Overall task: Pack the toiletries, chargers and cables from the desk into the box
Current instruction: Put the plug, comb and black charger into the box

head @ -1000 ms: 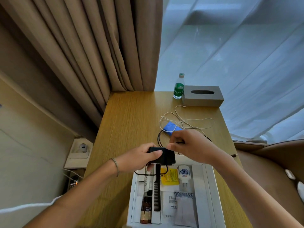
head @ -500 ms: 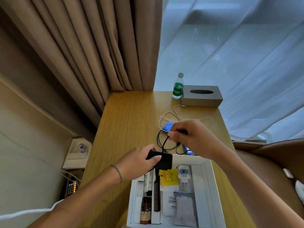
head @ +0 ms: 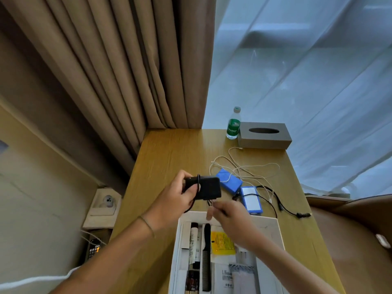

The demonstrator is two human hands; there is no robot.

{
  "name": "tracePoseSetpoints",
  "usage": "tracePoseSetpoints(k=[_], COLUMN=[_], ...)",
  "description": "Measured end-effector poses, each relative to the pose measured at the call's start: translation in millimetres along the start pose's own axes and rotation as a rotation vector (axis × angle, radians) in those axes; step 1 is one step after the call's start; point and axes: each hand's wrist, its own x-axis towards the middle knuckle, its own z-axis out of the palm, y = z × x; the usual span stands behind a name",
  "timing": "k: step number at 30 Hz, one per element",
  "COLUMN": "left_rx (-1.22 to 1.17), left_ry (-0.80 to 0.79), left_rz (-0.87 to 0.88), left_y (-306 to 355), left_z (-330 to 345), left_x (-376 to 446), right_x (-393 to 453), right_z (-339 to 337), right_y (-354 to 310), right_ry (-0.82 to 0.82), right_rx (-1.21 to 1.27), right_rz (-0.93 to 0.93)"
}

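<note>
Wooden desk (head: 169, 158) carries the white box (head: 277, 230) at its near edge, already holding a comb (head: 206, 257), tubes and sachets. Left hand (head: 174, 200) grips the black charger (head: 206, 187) above the desk just beyond the box, fingers curled round it, black cable (head: 198, 183) looped over it. Right hand (head: 231, 217), blurred, pinches that cable just below the charger; two blue packs (head: 251, 200) and a white cable (head: 254, 168) lie further back.

A green-labelled water bottle (head: 233, 124) stands touching a grey tissue box (head: 264, 135) at the desk's far edge, before beige curtains (head: 118, 66) and sheer drapes (head: 307, 71).
</note>
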Motion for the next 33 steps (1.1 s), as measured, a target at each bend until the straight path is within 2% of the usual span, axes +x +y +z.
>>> tracePoseSetpoints(k=[2, 4, 8, 10, 12, 14, 17, 19, 21, 22, 23, 25, 27, 28, 30, 33], left_rx=[0.140, 0.311, 0.655, 0.712, 0.638, 0.543, 0.217, -0.016, -0.205, -0.273, -0.283, -0.196, -0.120, -0.059, 0.145, 0.459], left_ry=[0.155, 0.206, 0.094, -0.023, -0.148, -0.240, -0.348, -0.329, -0.202, -0.107, 0.006, 0.219, 0.349, 0.388, 0.406, 0.226], left_rz=[-0.078, -0.086, 0.001, 0.064, 0.124, 0.184, 0.244, 0.241, 0.202, 0.168, 0.137, 0.107, 0.078, 0.073, 0.108, 0.139], left_y=[-8, -14, -20, -20, -15, -6, 8, 13, 17, 17, 18, 16, 11, 8, -1, -13], left_z=[5, 11, 18, 18, 16, 13, 6, 0, -4, -5, -6, -6, -4, -3, -1, 3], left_x=[8, 12, 10, 5, -2, -6, -8, -8, -5, -2, 2, 13, 21, 23, 26, 22], right_x=[-10, -18, -25, -21, -11, 0, 14, 19, 20, 18, 15, 6, -5, -11, -17, -9], right_z=[10, 9, -28, -54, -76, -87, -84, -73, -56, -45, -35, -16, -5, -4, -14, -49], right_y=[-8, -22, -53, -60, -57, -48, -32, -25, -21, -20, -20, -21, -30, -38, -55, -72], right_ry=[-0.047, -0.112, -0.147, -0.101, -0.062, -0.081, -0.070, -0.034, -0.010, 0.022, 0.055, 0.027, -0.068, -0.094, -0.100, -0.051], right_rx=[-0.184, -0.332, -0.492, -0.503, -0.437, -0.258, 0.020, 0.215, 0.428, 0.454, 0.381, 0.046, -0.229, -0.283, -0.357, -0.474], right_rz=[-0.033, -0.054, -0.115, -0.173, -0.191, -0.205, -0.231, -0.198, -0.100, -0.058, -0.035, -0.023, -0.049, -0.066, -0.086, -0.155])
